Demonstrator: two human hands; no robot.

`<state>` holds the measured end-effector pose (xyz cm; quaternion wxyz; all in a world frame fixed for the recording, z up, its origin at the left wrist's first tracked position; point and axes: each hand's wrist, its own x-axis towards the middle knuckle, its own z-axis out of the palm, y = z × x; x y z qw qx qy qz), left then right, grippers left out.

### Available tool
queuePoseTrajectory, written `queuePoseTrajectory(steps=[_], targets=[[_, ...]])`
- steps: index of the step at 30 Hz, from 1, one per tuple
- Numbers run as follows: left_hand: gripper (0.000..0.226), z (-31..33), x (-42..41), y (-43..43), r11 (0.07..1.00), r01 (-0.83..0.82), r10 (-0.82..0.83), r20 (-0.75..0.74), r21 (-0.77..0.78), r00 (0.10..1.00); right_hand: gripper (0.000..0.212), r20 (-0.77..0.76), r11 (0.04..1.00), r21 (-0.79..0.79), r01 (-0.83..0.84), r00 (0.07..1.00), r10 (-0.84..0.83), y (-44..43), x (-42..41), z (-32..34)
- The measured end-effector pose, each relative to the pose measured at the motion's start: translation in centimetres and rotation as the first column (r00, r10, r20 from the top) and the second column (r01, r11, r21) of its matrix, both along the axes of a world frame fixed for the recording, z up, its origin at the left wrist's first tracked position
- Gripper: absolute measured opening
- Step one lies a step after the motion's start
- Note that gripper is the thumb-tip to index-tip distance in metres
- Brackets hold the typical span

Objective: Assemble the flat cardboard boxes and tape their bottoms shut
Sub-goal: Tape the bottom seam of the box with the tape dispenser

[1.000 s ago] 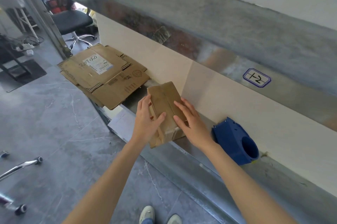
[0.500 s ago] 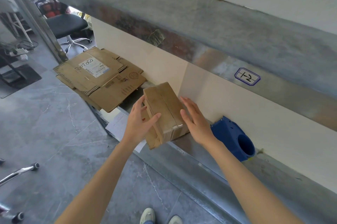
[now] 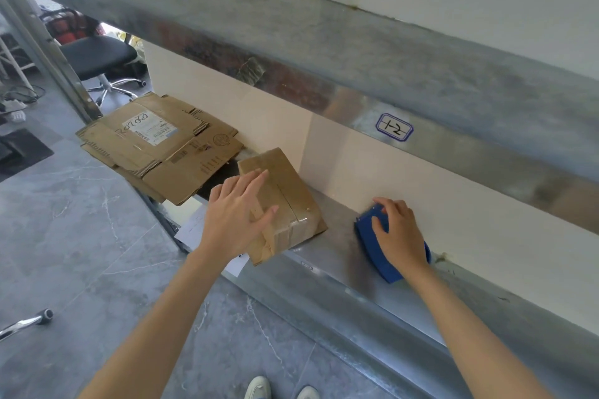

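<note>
Fingers (image 3: 389, 209) of right hand (image 3: 400, 233) curled over blue tape dispenser (image 3: 369, 247), just right of box (image 3: 291, 200). Left hand (image 3: 236, 213) lay flat on box top. Seam ran away toward wall.

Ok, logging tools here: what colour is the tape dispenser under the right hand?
The tape dispenser is blue; head view.

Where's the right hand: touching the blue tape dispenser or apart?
Touching. Head view shows the right hand on the blue tape dispenser, fingers curled over its top edge.
</note>
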<state>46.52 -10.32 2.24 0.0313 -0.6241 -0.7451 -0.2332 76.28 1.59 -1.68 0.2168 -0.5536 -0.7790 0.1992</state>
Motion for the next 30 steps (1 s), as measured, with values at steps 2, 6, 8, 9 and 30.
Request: queuePoseTrajectory(steps=[2, 6, 8, 9, 30], targets=[[0.069, 0.7, 1.1, 0.5, 0.999, 0.035, -0.038, -0.079, -0.037, 0.996, 0.036, 0.104, 0.999, -0.001, 0.051, 0.993, -0.051, -0.3, 1.1, -0.1], [0.065, 1.0, 3.1, 1.5, 0.988, 0.116, -0.134, -0.185, -0.101, 0.974, 0.046, 0.155, 0.992, -0.054, 0.114, 0.982, -0.104, -1.1, 3.0, -0.5], [0.065, 1.1, 4.0, 1.8, 0.981, 0.147, -0.172, -0.209, -0.129, 0.963, 0.054, 0.151, 0.988, -0.12, 0.095, 0.986, -0.076, -1.5, 3.6, -0.8], [0.065, 1.2, 4.4, 1.9, 0.978, 0.154, -0.182, -0.211, -0.14, 0.96, 0.058, 0.154, 0.984, -0.161, 0.074, 0.987, -0.049, -1.6, 3.8, -1.0], [0.069, 1.8, 4.4, 0.5, 0.967, 0.183, -0.212, -0.16, -0.177, 0.964, 0.079, 0.278, 0.945, -0.324, 0.053, 0.96, 0.042, -0.4, 2.4, 0.5]])
